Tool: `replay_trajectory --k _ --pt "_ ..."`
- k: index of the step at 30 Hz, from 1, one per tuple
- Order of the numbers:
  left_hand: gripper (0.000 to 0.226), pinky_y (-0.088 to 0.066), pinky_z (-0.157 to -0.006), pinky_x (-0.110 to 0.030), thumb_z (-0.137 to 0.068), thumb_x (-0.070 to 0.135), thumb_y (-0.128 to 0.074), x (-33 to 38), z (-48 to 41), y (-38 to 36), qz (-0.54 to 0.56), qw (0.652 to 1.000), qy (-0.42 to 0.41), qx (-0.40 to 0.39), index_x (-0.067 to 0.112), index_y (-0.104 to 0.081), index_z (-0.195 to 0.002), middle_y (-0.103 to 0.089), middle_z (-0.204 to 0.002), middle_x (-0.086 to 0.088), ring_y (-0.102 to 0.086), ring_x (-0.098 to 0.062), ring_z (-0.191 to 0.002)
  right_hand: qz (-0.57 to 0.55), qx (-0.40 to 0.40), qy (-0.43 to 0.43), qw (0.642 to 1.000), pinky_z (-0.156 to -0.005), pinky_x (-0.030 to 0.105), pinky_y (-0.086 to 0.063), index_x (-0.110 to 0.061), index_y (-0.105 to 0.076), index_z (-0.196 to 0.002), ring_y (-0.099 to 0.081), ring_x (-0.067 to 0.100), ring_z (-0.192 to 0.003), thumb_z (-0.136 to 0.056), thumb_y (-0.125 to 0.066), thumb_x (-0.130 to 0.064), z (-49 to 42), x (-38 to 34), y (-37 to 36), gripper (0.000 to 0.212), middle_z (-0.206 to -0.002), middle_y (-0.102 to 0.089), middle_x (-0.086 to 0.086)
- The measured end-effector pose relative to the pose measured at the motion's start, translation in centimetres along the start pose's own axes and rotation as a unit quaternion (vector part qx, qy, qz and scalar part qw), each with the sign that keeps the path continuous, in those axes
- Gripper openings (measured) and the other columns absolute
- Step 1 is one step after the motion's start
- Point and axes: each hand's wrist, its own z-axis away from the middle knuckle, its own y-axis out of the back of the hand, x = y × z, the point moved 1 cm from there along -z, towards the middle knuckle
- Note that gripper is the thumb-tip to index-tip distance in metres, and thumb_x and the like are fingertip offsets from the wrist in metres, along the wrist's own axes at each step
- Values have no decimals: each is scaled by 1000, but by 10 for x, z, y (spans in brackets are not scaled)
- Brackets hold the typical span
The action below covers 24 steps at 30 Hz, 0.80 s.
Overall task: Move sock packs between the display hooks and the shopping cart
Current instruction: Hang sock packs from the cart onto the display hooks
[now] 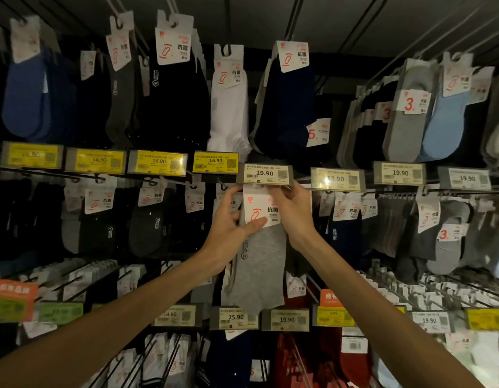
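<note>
A grey sock pack [259, 264] with a white card header hangs in the middle of the display, right under the 19.90 price tag [266, 174]. My left hand [231, 231] grips the pack's left edge, thumb across the card's lower part. My right hand [291, 211] pinches the card's upper right corner just below the tag. The hook behind the card is hidden, so I cannot tell whether the pack is on it. No shopping cart is in view.
Rows of hooks with sock packs fill the wall: dark and blue packs [27, 93] upper left, white socks [228, 107] above centre, grey and light blue ones [438, 116] upper right, red packs [326, 359] below. Price-tag rails [158, 162] stick out towards me.
</note>
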Motion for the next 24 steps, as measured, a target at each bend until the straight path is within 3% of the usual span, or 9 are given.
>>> replay_trajectory --k 3,12,17,21,24 --pt "73 -60 -76 -28 -82 -5 -73 1 -6 -1 -2 1000 -3 8 25 -38 -139 -71 -114 -8 -70 -13 -102 3 22 5 1000 -76 25 -58 -28 -63 -102 -70 7 -90 -95 -59 -10 -4 1 -5 20 -96 -72 -9" --pt "80 -58 -83 -27 -82 -6 -72 -10 -12 -6 -18 999 -23 40 24 -39 -148 -69 -115 7 -68 -6 -104 37 32 11 999 -77 22 -54 -24 -61 -107 -67 5 -94 -96 -56 -8 -14 8 -6 20 -101 -70 -7" --pt "78 -57 -85 -26 -83 -9 -69 -10 -10 -5 -33 998 -37 33 24 -40 -147 -69 -116 8 -67 -5 -105 59 70 43 995 -92 36 -54 -18 -58 -116 -63 10 -105 -98 -53 -11 -13 18 -13 20 -110 -67 -1" --pt "72 -56 -93 -34 -84 -6 -70 -10 -17 -3 -76 995 -50 42 41 -47 -134 -67 -122 5 -65 -6 -110 42 85 66 993 -96 45 -52 -27 -58 -109 -61 11 -109 -97 -55 -11 -12 21 -16 21 -111 -66 -2" --pt "72 -55 -95 -34 -84 -5 -70 -10 -21 -3 -89 994 -48 49 50 -46 -125 -67 -122 5 -64 -5 -110 45 90 82 992 -97 46 -51 -24 -58 -111 -61 12 -110 -97 -54 -9 -13 23 -16 21 -112 -66 -1"
